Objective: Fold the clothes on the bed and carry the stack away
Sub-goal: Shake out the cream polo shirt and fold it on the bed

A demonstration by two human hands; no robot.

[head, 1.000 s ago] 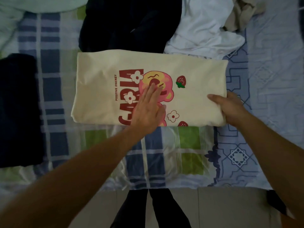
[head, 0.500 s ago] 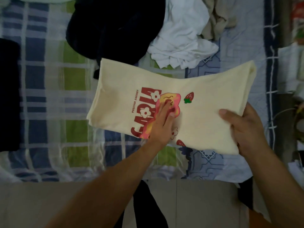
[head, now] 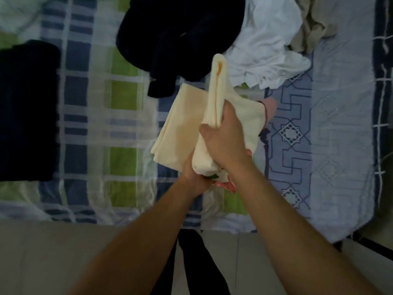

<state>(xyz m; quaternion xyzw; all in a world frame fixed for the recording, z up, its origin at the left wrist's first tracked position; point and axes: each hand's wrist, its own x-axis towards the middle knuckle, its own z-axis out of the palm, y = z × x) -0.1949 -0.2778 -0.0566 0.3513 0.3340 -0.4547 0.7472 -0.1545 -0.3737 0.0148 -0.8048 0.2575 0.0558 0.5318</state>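
Observation:
A cream T-shirt (head: 180, 128) lies on the bed (head: 119, 158), half folded. My right hand (head: 223, 141) is shut on its right end and holds that flap upright over the middle of the shirt. The print faces inward, and only a bit of red and green shows at the near edge. My left hand (head: 191, 175) lies on the shirt under the raised flap and is mostly hidden; what looks like its fingertips peek out at the far right side.
A dark garment pile (head: 180, 35), a crumpled white garment (head: 265, 50) and a beige garment (head: 314, 24) lie behind the shirt. A folded dark stack (head: 27, 107) sits at the left. The bed's near edge meets the pale floor (head: 63, 252).
My right hand has lifted the shirt's right end and swung it up and to the left over my left hand. The print, visible before, is now folded inside.

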